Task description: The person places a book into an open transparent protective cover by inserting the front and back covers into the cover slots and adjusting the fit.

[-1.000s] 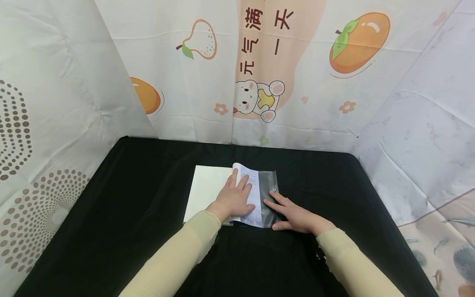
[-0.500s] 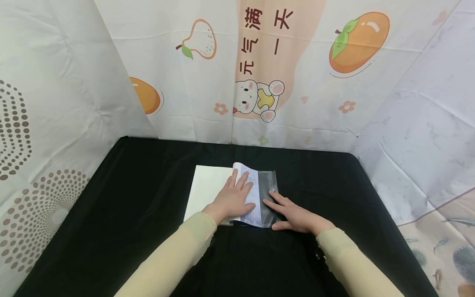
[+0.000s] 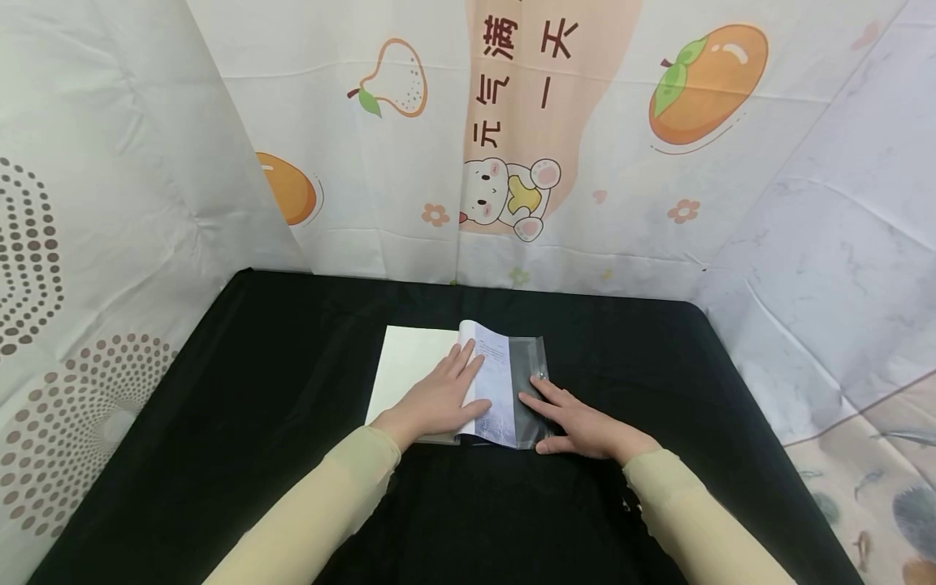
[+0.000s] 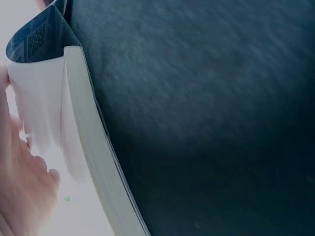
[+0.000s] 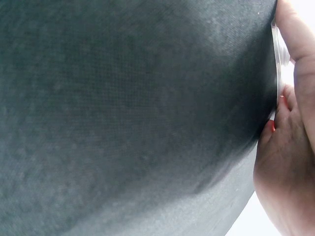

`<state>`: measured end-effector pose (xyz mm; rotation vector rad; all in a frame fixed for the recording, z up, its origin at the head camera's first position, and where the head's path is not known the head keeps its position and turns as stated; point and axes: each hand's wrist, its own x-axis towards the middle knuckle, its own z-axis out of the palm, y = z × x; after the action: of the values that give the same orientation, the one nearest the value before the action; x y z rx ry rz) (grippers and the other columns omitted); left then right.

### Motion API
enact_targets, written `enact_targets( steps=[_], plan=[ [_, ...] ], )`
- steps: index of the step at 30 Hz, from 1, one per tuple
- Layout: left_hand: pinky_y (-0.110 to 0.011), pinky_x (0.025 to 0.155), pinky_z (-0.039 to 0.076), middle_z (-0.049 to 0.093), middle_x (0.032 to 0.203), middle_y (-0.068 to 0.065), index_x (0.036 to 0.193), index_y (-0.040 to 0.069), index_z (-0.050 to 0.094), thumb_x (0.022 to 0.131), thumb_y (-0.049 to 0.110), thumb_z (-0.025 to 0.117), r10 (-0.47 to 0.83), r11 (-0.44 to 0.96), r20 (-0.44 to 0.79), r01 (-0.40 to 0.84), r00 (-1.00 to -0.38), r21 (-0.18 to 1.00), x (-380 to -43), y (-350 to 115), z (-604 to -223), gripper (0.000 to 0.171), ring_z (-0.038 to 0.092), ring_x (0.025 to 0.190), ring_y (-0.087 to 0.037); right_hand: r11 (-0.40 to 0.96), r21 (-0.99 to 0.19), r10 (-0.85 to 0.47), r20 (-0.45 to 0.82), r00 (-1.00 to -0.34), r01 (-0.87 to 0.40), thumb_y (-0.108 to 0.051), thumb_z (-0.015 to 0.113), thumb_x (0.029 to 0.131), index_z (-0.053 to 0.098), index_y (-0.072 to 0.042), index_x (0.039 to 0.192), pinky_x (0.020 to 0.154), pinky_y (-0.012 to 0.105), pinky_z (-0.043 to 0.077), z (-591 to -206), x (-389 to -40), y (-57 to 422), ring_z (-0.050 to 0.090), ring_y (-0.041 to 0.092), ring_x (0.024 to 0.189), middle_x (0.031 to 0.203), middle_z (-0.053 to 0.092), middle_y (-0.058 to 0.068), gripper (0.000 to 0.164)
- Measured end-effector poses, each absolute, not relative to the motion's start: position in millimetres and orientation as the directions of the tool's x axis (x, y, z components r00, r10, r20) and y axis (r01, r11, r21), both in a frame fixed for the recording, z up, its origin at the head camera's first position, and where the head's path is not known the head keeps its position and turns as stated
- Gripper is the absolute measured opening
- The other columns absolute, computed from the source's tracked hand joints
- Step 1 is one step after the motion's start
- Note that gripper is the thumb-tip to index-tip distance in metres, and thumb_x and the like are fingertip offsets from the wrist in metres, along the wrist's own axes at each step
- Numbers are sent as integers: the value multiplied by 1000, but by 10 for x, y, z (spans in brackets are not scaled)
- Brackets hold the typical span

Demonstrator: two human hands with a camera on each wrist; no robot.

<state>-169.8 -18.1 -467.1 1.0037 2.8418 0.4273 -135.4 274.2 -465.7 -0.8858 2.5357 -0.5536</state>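
Observation:
A book [image 3: 409,366] lies open on the black cloth, its pale page block to the left. Its printed cover [image 3: 496,390] bulges up at the spine and spreads right, with a clear plastic sleeve [image 3: 525,366] extending past the cover's edge. My left hand [image 3: 431,398] rests across the page and the curved cover, fingers straight and pointing away. In the left wrist view the page block's edge [image 4: 91,132] shows thick, with the cover curling up beyond it. My right hand [image 3: 585,426] touches the sleeve's right edge with spread fingers.
Black cloth [image 3: 292,390] covers the table around the book. White printed curtains [image 3: 351,187] hang behind the far table edge and along both sides.
My left hand has slid left across the cover toward the page, uncovering more of the printed cover. My right hand has stayed in place on the plastic sleeve.

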Motion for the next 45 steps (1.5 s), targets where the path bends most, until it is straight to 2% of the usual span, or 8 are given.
enact_targets(
  steps=[6,13,21,29,45],
  plan=[
    [-38,117,18,0,161,-7,153,7,12,97,58,36,641,710,-8,588,-768,387,-1690,-280,-4632,80,4,145,-25,723,-484,-650,-235,-723,-493,-43,63,92,20,-22,154,108,67,20,-4647,-1348,2744,3,42,142,161,-1,14,78],
    [-40,115,23,-2,162,-2,154,14,12,97,55,40,656,681,-50,561,-753,471,-1688,-359,-4598,76,3,145,-21,719,-490,-653,-232,-721,-493,-43,63,92,21,-22,154,108,67,19,-4652,-1351,2741,3,42,142,161,-1,14,78],
    [-41,116,22,-6,161,1,155,16,8,99,47,43,674,640,-75,531,-735,556,-1708,-423,-4569,72,2,145,-18,729,-488,-642,-243,-728,-480,-47,62,91,20,-25,154,107,68,20,-4660,-1355,2737,3,42,142,161,-2,11,78],
    [-43,115,22,0,162,1,154,15,14,97,52,44,677,648,-57,558,-733,519,-1729,-423,-4581,75,5,145,-22,738,-492,-631,-262,-730,-461,-47,62,91,19,-27,154,107,68,19,-4656,-1354,2734,2,42,142,161,-3,11,78],
    [-41,115,22,1,162,0,154,14,16,96,56,43,684,668,-65,588,-727,456,-1747,-376,-4600,76,6,145,-23,737,-496,-630,-257,-733,-459,-45,62,91,20,-25,154,108,68,19,-4647,-1348,2733,2,42,142,161,-2,10,78]
  ],
)
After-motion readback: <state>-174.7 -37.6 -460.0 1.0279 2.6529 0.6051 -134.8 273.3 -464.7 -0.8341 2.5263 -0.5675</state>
